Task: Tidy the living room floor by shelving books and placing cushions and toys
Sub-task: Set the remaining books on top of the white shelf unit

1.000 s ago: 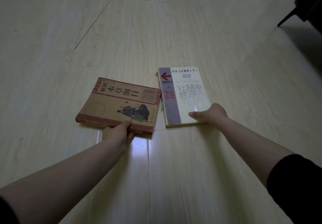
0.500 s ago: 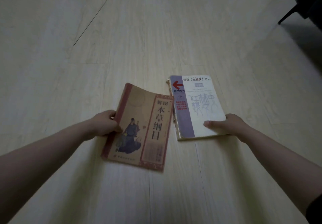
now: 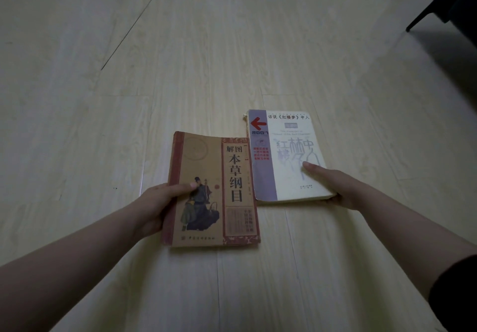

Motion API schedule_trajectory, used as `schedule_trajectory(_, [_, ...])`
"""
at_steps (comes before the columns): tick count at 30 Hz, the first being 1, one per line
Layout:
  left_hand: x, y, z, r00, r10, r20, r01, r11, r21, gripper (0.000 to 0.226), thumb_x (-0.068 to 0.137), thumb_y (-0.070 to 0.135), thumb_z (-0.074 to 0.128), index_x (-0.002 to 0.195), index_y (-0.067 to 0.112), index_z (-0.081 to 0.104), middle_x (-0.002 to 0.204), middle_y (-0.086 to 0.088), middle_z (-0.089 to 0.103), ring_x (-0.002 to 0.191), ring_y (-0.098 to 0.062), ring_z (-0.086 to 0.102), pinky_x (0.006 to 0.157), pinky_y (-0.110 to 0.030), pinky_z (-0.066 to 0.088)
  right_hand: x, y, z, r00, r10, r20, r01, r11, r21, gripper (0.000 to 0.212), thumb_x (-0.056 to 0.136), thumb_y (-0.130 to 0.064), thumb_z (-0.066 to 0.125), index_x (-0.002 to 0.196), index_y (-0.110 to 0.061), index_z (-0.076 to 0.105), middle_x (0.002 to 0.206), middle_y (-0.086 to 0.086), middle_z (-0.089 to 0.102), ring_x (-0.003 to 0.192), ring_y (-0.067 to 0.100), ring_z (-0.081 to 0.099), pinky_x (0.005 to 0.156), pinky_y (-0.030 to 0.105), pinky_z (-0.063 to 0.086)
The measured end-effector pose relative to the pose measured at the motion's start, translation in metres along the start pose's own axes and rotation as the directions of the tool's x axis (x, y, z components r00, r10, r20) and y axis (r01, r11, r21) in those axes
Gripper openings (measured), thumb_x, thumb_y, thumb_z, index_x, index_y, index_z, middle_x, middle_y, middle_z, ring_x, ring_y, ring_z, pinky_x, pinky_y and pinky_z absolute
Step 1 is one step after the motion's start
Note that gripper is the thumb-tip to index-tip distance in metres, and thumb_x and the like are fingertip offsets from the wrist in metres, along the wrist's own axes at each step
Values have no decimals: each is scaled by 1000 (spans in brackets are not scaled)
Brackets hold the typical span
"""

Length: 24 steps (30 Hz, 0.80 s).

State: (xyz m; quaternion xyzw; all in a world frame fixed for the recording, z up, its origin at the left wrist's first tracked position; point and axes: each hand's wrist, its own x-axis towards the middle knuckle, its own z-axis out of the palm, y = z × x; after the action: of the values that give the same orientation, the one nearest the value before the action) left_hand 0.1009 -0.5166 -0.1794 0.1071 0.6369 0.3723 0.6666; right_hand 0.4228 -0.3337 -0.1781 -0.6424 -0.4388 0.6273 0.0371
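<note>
Frame centre is taken as the clock centre.

- Brown book [image 3: 214,189]: found just below centre, at about 6 o'clock, cover up, title strip running down its right side. Its long edges are aligned roughly 12 to 6.
- White book [image 3: 286,156]: found at 3 o'clock of centre, at 2 o'clock of the brown book, cover up, a red arrow printed at its top left. Its left edge is met, and seemingly slightly overlapped, by the brown book's right edge.
- Left hand [image 3: 160,207]: the brown book's spine edge is gripped at its 9 o'clock side. The thumb is laid on the cover and the fingers are curled beneath, out of sight.
- Right hand [image 3: 335,187]: the white book's 4 o'clock corner is pinched, thumb stretched flat on the cover, fingers tucked under the edge. A dark sleeve [image 3: 454,293] is seen at 4 o'clock, at the frame's edge.
- Whether either book is lifted clear of the floor [image 3: 180,60] cannot be told.
- Floor: pale wood-grain planks, seams running towards 12 o'clock.
- A dark furniture leg [image 3: 423,16] is noted far off at 2 o'clock.
</note>
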Motion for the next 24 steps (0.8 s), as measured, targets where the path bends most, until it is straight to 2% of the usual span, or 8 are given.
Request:
schedule_trajectory(2, [1, -1, 3, 998, 36, -47, -36, 999, -3, 41, 82, 16, 70, 120, 6, 58, 105, -17, 71, 93, -36, 70, 77, -44, 57, 2, 5, 3, 997, -63, -31, 65, 997, 44, 45, 79, -43, 74, 113, -15, 66, 104, 2, 73, 91, 19, 69, 78, 30, 54])
schedule_trajectory(5, [-1, -2, 6, 992, 83, -91, -82, 997, 16, 31, 86, 9, 65, 117, 5, 59, 102, -16, 73, 90, -33, 71, 71, -39, 59, 3, 13, 7, 991, -119, -69, 129, 977, 169, 48, 77, -31, 77, 120, -12, 63, 107, 6, 73, 101, 25, 69, 91, 39, 53])
schedule_trajectory(9, [-6, 5, 8, 985, 124, -119, -117, 991, 60, 30, 86, 8, 65, 116, 5, 60, 100, -15, 73, 88, -32, 72, 73, -41, 58, -11, 13, 12, 974, -175, -145, 204, 955, 214, 38, 80, -21, 76, 114, -7, 66, 103, 9, 74, 91, 24, 71, 76, 32, 54])
schedule_trajectory(11, [-10, 12, 11, 983, 138, -124, -129, 988, 79, 29, 86, 9, 66, 114, 6, 61, 99, -14, 74, 87, -32, 72, 75, -41, 58, -22, 11, 11, 963, -202, -180, 235, 954, 186, 32, 81, -19, 75, 110, -7, 67, 100, 8, 74, 86, 22, 72, 70, 29, 54])
schedule_trajectory(14, [-16, 26, 20, 977, 171, -129, -155, 980, 128, 28, 84, 10, 68, 111, 6, 63, 95, -12, 74, 84, -30, 72, 74, -42, 58, -42, 4, 7, 943, -243, -229, 274, 955, 115, 29, 80, -18, 75, 107, -8, 70, 95, 8, 75, 85, 24, 73, 74, 34, 57])
schedule_trajectory(18, [-20, 40, 34, 956, 208, -207, -164, 963, 213, 25, 80, 14, 73, 104, 9, 66, 88, -8, 75, 76, -27, 73, 73, -42, 59, -68, -6, 8, 906, -294, -303, 325, 944, 55, 15, 79, -16, 76, 94, -16, 72, 86, 3, 75, 73, 16, 73, 60, 26, 55])
schedule_trajectory(24, [-33, 71, 67, 923, 257, -288, -143, 920, 364, 21, 82, 21, 72, 99, 15, 62, 90, -4, 72, 77, -23, 70, 65, -35, 58, -91, -19, 12, 864, -286, -414, 314, 950, 0, 14, 75, -18, 80, 83, -25, 71, 83, -4, 74, 74, 14, 72, 68, 34, 59])
